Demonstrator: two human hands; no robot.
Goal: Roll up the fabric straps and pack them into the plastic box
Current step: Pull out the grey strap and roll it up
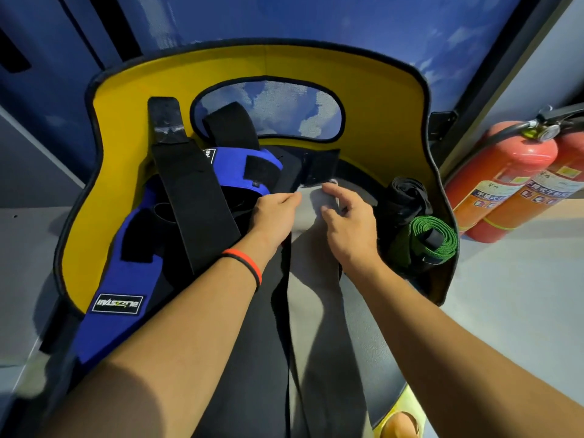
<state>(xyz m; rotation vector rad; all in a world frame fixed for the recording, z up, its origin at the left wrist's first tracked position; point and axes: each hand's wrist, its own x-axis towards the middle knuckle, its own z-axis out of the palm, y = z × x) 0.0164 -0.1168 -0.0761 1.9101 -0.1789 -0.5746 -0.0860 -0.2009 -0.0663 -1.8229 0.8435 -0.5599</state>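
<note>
Partly hidden: grey strap pinched at its far end

Lost the near end of the grey strap (pixel 316 273) between the forearms and off the lower edge of the view. Could not make out the palm side of either hand, nor how much cloth sat bunched under the right hand (pixel 352 229). Could not read the small print on the two red fire extinguishers (pixel 502 184) outside the bin on the right, with the nearer one cut off by the frame.

Gripped the strap's far end with both hands, inside the yellow-lined bin (pixel 395 128). Pinched its left edge with the left hand (pixel 273 213), fingertips (pixel 292 197) closed together on the cloth. Curled the right hand's fingers (pixel 339 192) and thumb over the pale end and clamped on it, just short of a black hook-and-loop patch (pixel 320 169) beside the tip.

Ran flat and lengthwise – long axis near to far – from the viewer toward the bin's back wall and its mesh window (pixel 278 105), ending between the two hands.

Noted, to the left, unrolled straps in a heap: a wide black strap (pixel 192 197) across a blue strap (pixel 126 270) with a label. Noted, to the right against the bin wall, a rolled green strap (pixel 433 235) just beside a rolled black strap (pixel 406 197). Wore red and black wristbands (pixel 245 263) on the left wrist.
</note>
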